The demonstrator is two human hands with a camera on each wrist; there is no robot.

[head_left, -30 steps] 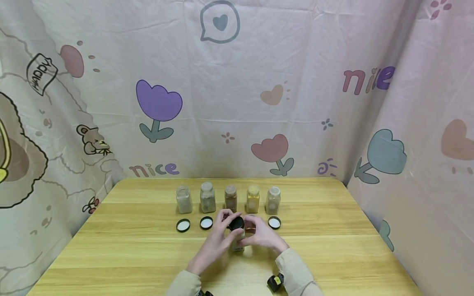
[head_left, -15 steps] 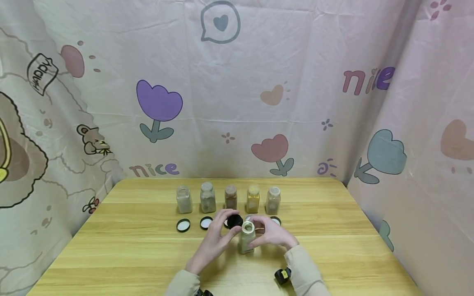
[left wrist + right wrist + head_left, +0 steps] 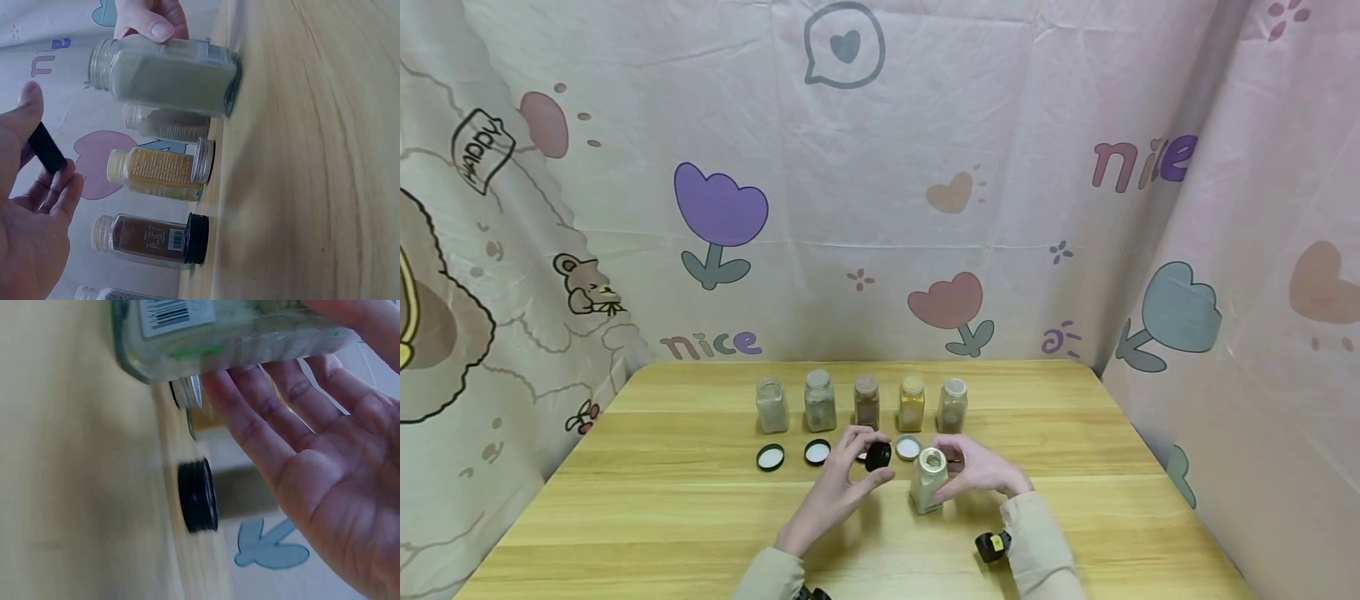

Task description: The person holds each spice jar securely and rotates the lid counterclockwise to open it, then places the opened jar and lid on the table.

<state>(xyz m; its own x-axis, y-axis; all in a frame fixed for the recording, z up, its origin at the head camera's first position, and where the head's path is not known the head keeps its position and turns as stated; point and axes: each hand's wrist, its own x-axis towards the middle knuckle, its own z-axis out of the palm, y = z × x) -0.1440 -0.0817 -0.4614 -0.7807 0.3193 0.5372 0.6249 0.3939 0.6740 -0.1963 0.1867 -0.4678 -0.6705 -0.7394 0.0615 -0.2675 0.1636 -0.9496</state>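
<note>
My left hand [image 3: 841,483] pinches a black screw lid [image 3: 877,455] between thumb and fingers, tilted on its edge in the air. To its right, my right hand [image 3: 985,471] grips an uncapped glass spice jar [image 3: 927,487] of pale greenish powder round its side. The jar stands nearly upright, leaning slightly, its open mouth apart from the lid. In the left wrist view, the jar [image 3: 169,75] is at the top and the lid [image 3: 47,148] shows edge-on at the left. A barcode label [image 3: 176,314] shows on the jar in the right wrist view.
Behind the hands stand open jars in a row: whitish [image 3: 772,410], grey-green [image 3: 821,406], brown [image 3: 867,408], yellow [image 3: 912,408] and greyish [image 3: 952,410]. Before them lie upturned lids: black [image 3: 771,457], another black [image 3: 817,452], silver [image 3: 907,447]. A black lid [image 3: 199,495] lies by the right hand.
The black lid has come off the greenish jar. My right hand has carried the jar rightward, away from my left hand, which stays nearly in place and has tipped the lid.
</note>
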